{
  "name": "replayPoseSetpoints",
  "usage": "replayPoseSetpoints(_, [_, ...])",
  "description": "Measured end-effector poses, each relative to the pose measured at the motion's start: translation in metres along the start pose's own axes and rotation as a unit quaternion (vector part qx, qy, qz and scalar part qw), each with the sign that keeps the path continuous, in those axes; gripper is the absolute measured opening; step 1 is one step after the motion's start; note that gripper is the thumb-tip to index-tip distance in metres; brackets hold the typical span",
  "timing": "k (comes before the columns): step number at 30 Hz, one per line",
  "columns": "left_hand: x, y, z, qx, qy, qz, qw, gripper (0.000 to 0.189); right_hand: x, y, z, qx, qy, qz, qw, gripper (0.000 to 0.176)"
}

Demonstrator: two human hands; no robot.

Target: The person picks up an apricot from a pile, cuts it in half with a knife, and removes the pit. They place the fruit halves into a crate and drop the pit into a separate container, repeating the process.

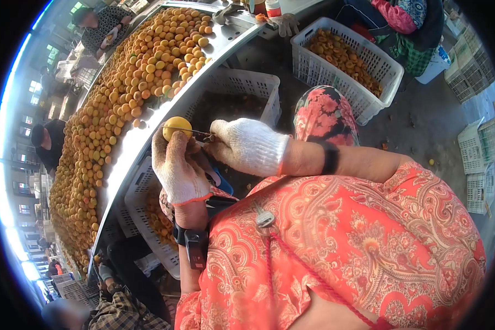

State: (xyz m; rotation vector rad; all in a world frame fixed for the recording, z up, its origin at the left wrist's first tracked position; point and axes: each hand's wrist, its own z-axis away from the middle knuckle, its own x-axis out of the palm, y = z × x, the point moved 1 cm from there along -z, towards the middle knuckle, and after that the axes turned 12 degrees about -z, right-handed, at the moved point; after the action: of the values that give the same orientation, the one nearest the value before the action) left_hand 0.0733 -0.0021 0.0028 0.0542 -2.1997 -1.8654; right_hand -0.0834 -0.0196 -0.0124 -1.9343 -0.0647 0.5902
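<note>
My left hand [179, 171], in a soiled white knit glove, is closed around a yellow apricot [177, 125] with the fruit held up between thumb and fingers. My right hand [250, 146], gloved the same way, grips a thin metal knife [201, 132] whose narrow blade lies against the apricot's side. Both hands meet in front of my body, close to the table edge. Below them, partly hidden by my hands, stands a white crate [267, 91] with dark contents.
A long metal table [132, 140] carries a large heap of whole apricots [143, 77]. Another white crate [390, 91] holds cut apricot pieces [344, 58]; a further crate [140, 192] stands under the table edge. Other people sit nearby, and loose gloves [286, 23] lie on the table's far end.
</note>
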Motion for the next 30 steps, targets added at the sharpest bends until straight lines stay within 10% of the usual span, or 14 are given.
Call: replayPoseSetpoints(30, [-0.011,0.008,-0.003,0.025,0.018,-0.079,0.996,0.023,0.002,-0.011,-0.002,0.015,-0.006,-0.112,0.994,0.024])
